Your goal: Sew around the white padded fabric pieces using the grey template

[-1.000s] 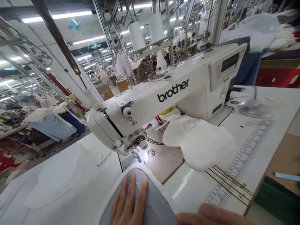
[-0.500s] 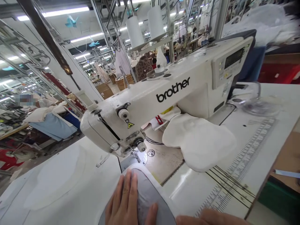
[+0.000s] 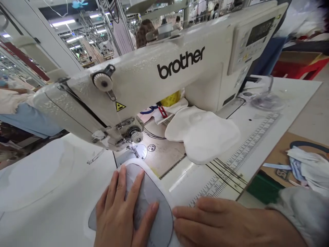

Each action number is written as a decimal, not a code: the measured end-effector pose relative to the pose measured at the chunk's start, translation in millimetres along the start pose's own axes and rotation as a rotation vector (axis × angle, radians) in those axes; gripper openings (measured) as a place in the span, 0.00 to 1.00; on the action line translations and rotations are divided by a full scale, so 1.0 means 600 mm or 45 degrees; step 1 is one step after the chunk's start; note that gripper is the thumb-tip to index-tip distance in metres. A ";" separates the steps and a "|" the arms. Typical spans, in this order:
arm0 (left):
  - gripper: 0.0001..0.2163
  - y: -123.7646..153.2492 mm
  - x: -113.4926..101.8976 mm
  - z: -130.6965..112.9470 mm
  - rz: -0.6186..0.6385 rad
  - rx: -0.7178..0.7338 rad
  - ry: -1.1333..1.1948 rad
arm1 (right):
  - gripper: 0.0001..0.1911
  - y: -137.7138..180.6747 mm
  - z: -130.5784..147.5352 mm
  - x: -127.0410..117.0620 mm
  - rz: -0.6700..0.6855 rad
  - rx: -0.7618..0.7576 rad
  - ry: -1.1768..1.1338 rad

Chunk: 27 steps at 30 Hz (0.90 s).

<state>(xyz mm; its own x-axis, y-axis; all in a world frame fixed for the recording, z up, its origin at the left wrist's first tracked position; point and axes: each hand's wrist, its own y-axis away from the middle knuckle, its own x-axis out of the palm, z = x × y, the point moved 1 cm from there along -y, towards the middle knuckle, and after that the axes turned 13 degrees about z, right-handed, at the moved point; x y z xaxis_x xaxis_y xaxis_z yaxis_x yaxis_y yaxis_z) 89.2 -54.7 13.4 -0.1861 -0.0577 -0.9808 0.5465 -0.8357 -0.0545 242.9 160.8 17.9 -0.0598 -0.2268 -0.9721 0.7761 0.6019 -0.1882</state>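
Observation:
My left hand (image 3: 117,209) lies with fingers spread on a grey rounded template (image 3: 159,216), pressing it onto a white fabric piece (image 3: 149,168). A white margin of the fabric shows around the template. At the right edge of that fabric is my right hand (image 3: 218,219), its fingers together and curled on the edge; the thumb is hidden. Just beyond the fabric's far end stand the presser foot (image 3: 133,151) and needle area of a white sewing machine (image 3: 138,79). The far tip of the fabric lies close to the foot.
A white padded, lobed piece (image 3: 203,133) rests under the machine arm. Behind it are a yellow tape roll (image 3: 171,98) and a red tool (image 3: 161,111). A printed ruler (image 3: 231,161) runs along the table. Cloth scraps (image 3: 308,164) lie at the right, below table height.
The view has tilted down and come closer to the machine. More of both hands and the template now shows. My left fingers are spread wider, and the right hand is at the fabric's edge.

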 end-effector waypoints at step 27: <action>0.25 0.007 -0.017 -0.004 -0.144 -0.045 0.119 | 0.23 0.000 0.000 -0.007 -0.044 -0.102 0.212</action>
<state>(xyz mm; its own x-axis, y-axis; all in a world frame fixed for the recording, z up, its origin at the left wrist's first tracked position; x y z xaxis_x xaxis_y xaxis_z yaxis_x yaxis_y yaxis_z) 95.5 -56.2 22.7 -0.1721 0.0881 -0.9811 0.5552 -0.8141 -0.1705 243.2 162.0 22.3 -0.1941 -0.1229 -0.9733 0.7194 0.6567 -0.2263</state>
